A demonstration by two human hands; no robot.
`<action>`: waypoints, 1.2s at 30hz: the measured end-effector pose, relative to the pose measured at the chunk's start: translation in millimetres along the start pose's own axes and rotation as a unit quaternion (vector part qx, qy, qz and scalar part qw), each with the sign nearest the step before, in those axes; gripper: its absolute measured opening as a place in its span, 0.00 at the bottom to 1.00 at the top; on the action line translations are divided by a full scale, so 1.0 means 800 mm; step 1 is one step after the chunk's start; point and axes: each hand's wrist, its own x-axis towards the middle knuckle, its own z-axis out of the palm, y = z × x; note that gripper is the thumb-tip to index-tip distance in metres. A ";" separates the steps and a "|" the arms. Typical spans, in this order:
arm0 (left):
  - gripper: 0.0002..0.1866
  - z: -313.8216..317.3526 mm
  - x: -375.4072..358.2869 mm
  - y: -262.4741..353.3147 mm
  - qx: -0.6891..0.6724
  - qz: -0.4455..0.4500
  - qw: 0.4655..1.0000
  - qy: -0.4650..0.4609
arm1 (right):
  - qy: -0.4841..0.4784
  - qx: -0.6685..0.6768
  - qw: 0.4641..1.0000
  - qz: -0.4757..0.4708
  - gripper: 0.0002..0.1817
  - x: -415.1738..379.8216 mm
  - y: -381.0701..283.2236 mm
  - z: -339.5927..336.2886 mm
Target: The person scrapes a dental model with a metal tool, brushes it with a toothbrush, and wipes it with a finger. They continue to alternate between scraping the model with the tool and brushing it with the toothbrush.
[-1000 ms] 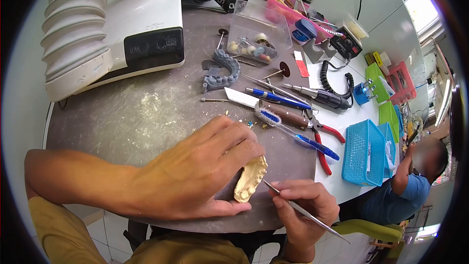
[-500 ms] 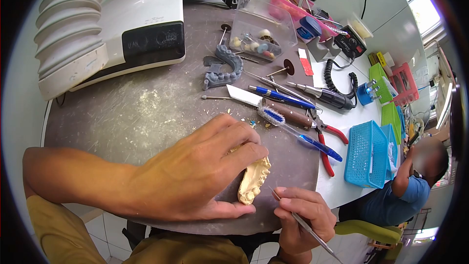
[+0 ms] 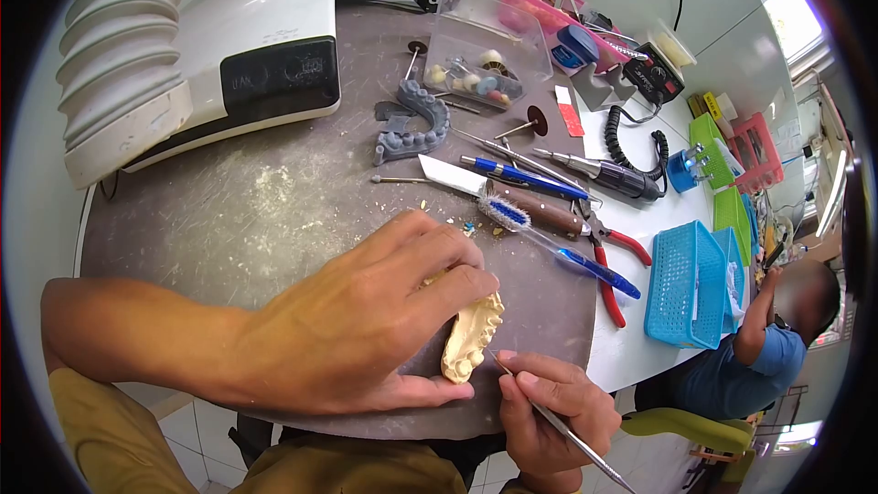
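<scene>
A cream plaster dental model (image 3: 474, 338) with a curved row of teeth lies low over the front of the bench. My left hand (image 3: 370, 311) grips it, fingers over its far end and thumb along its near side, so part of it is hidden. In my right hand (image 3: 560, 412) is a slim metal dental carver (image 3: 572, 439), pinched like a pen. Its fine tip is right beside the model's toothed edge, and its other end slants down to the right.
Behind the hands lie a toothbrush (image 3: 558, 252), a knife (image 3: 544, 210), red-handled pliers (image 3: 606, 279), a blue pen (image 3: 521, 176) and a grey dental model (image 3: 413, 133). A white machine with a hose (image 3: 256, 46) stands at left. A blue basket (image 3: 679, 293) and a seated person (image 3: 750, 375) are right.
My right hand has shifted left with the carver, bringing its tip closer to the model's toothed edge. My left hand keeps its grip on the model.
</scene>
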 end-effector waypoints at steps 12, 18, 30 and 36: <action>0.40 0.001 0.002 0.000 -0.001 0.005 1.000 -0.008 | -0.033 -0.004 0.999 -0.013 0.18 0.003 -0.002 -0.002; 0.41 -0.001 0.003 0.001 -0.005 0.007 1.000 -0.018 | -0.027 -0.003 1.000 -0.015 0.17 0.005 -0.002 0.000; 0.40 -0.004 0.005 0.001 -0.006 0.000 1.000 -0.030 | -0.023 -0.021 0.999 -0.023 0.17 0.004 -0.003 0.002; 0.40 -0.004 0.004 -0.001 -0.014 -0.004 0.999 -0.035 | -0.045 -0.039 0.998 -0.010 0.17 0.007 -0.004 -0.002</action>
